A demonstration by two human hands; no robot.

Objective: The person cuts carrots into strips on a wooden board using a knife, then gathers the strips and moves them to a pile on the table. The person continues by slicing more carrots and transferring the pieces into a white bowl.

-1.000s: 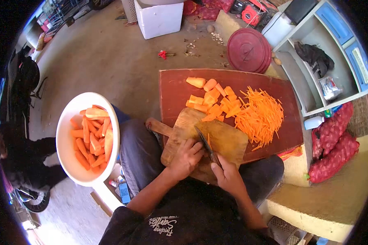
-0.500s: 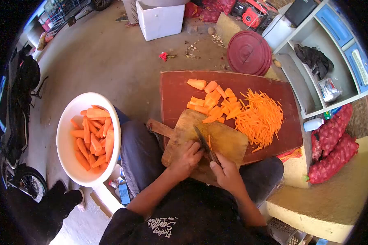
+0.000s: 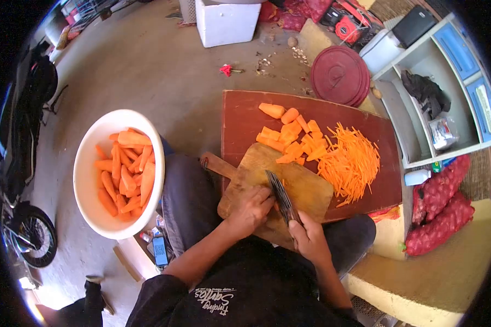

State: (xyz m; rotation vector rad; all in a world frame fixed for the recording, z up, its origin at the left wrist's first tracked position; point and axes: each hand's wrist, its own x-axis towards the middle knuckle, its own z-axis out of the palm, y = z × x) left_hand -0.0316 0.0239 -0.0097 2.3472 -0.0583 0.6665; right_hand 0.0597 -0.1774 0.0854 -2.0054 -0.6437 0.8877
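A wooden cutting board (image 3: pixel 303 193) with a handle lies tilted across my lap and the red tabletop's near edge. My right hand (image 3: pixel 309 237) grips a knife (image 3: pixel 279 192) by its dark handle, blade pointing away from me over the board. Beside the blade, my left hand (image 3: pixel 251 210) presses down with curled fingers; a little orange of a carrot piece (image 3: pixel 277 206) shows at the fingertips, the rest hidden. Past the board lie carrot chunks (image 3: pixel 290 131) and a heap of carrot shreds (image 3: pixel 352 163).
On my left stands a white basin (image 3: pixel 82 180) of peeled carrots (image 3: pixel 126 171). The red table (image 3: pixel 243 111) is in front. At right are a shelf unit (image 3: pixel 414 128) and red net sacks (image 3: pixel 439 226). A phone (image 3: pixel 160 250) lies by my left leg; a motorcycle (image 3: pixel 35 234) and another person's leg (image 3: pixel 93 297) are farther left.
The knife has lifted and tilted, its flat side now showing, and my right hand has shifted slightly right and down. My left hand stays on the board. The other person's legs moved, and the view shifted.
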